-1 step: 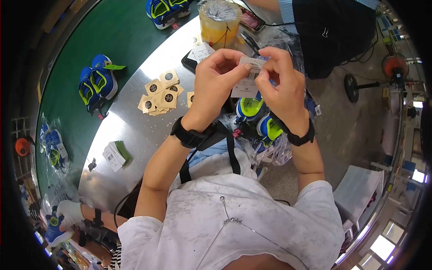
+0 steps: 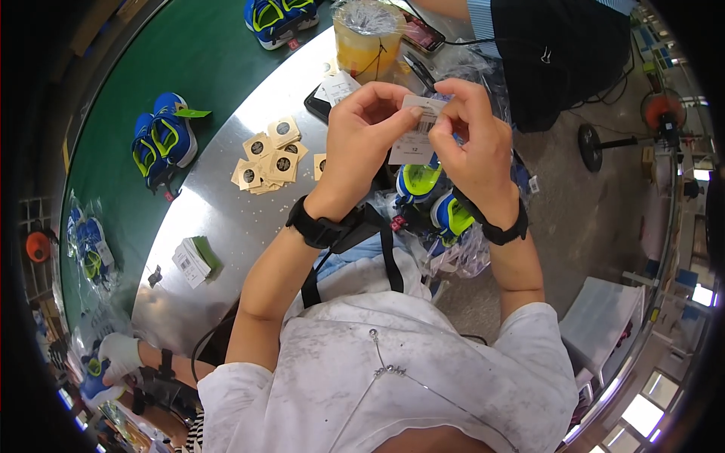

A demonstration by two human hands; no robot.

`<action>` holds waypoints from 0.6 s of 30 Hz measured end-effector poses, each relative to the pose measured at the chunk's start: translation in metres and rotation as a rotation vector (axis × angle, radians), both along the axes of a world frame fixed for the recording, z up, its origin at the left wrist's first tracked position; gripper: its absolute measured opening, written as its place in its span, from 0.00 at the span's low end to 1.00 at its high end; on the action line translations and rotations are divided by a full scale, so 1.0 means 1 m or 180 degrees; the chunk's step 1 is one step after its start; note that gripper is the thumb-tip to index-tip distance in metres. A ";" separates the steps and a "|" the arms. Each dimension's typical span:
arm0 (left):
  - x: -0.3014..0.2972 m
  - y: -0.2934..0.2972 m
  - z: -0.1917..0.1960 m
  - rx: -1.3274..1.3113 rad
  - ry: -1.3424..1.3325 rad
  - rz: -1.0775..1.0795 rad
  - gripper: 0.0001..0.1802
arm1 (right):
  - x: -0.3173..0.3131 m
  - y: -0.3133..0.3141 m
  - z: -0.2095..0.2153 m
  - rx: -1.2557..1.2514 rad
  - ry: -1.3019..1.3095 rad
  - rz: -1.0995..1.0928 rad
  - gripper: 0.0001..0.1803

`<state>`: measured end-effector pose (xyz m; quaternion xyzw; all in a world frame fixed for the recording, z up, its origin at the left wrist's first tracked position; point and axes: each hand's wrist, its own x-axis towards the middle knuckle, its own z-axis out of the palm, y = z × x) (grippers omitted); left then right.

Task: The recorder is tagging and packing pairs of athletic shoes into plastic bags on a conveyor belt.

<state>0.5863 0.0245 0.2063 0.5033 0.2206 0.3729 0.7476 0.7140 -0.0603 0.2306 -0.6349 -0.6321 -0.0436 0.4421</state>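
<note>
In front of me I hold a white hang tag (image 2: 411,149) with a printed barcode. My left hand (image 2: 366,132) pinches its upper left part between thumb and finger. The fingers of my right hand (image 2: 479,143) are closed at its upper right edge; the fingertips partly cover it. Just below the tag, a pair of blue shoes with lime-green linings (image 2: 420,181) lies in clear plastic, partly hidden by my right hand and wrist. Left of my left hand, small tan square cards with round dark prints (image 2: 281,164) are heaped on the metal table (image 2: 226,219).
A stack of white tags (image 2: 192,262) lies near left. Beyond my hands stand a yellow tape roll (image 2: 366,45) and a phone (image 2: 423,34). The green belt (image 2: 113,143) carries blue shoes (image 2: 163,140). A co-worker's gloved hand (image 2: 119,356) holds a shoe at lower left.
My hands and the hang tag stay practically where they were. At lower left, the co-worker's gloved hand has shifted slightly up and to the right.
</note>
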 end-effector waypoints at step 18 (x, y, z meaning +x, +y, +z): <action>0.109 -0.071 0.001 0.5243 -0.0252 -0.0505 0.12 | 0.078 -0.136 0.015 -0.0483 0.0081 -0.1205 0.04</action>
